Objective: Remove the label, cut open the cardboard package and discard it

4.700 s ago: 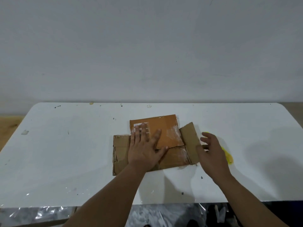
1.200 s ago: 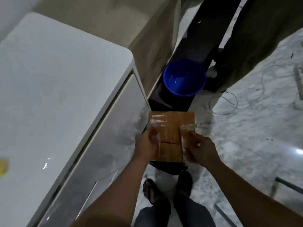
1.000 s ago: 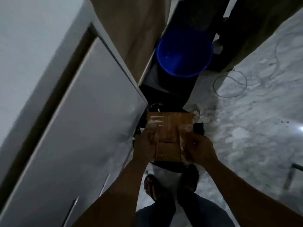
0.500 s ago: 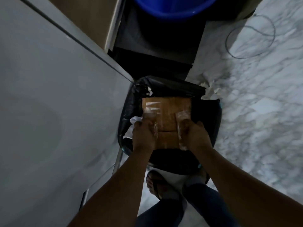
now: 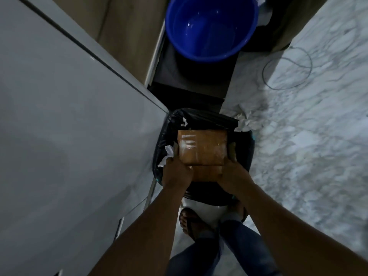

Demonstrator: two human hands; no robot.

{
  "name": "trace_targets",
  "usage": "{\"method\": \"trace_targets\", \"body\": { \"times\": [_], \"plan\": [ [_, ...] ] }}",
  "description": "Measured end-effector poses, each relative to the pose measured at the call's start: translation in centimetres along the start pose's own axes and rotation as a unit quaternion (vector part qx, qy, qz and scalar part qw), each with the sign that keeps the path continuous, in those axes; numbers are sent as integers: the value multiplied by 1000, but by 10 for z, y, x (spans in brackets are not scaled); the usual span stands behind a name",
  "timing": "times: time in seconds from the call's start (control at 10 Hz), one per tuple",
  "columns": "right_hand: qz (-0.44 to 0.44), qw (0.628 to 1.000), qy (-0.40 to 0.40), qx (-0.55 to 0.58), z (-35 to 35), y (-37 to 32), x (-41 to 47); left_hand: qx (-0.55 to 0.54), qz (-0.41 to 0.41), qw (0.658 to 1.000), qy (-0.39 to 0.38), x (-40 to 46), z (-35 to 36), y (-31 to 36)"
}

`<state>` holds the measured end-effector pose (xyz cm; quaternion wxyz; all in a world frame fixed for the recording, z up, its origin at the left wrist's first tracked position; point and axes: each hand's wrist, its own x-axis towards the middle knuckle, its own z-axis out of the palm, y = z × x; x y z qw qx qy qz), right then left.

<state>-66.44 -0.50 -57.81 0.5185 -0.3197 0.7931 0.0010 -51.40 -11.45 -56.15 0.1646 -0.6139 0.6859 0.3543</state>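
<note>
The folded brown cardboard package [image 5: 202, 148], shiny with clear tape, hangs flat over the mouth of a bin lined with a black bag [image 5: 201, 117]. My left hand [image 5: 176, 172] grips its near left edge and my right hand [image 5: 233, 172] grips its near right edge, fingers wrapped along the sides. White paper scraps [image 5: 168, 154] lie inside the bin at its left, partly hidden by the cardboard.
A white table side [image 5: 69, 116] rises close on the left. A blue bucket [image 5: 211, 26] stands beyond the bin. Crumpled white paper [image 5: 244, 122] lies at the bin's far right rim on the marble floor [image 5: 308, 136], with a looped cable [image 5: 286, 68]. My feet are below the bin.
I turned from the table to the bin, carrying the cardboard in both hands. Over the last second it has gone lower, down to the bin's mouth.
</note>
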Motion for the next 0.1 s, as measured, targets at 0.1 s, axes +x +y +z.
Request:
{"method": "trace_targets", "body": {
  "times": [0.1],
  "plan": [
    [-24,999,7,26,-32,-23,-50,-9,48,999,-7,-23,-20,2]
  ]
}}
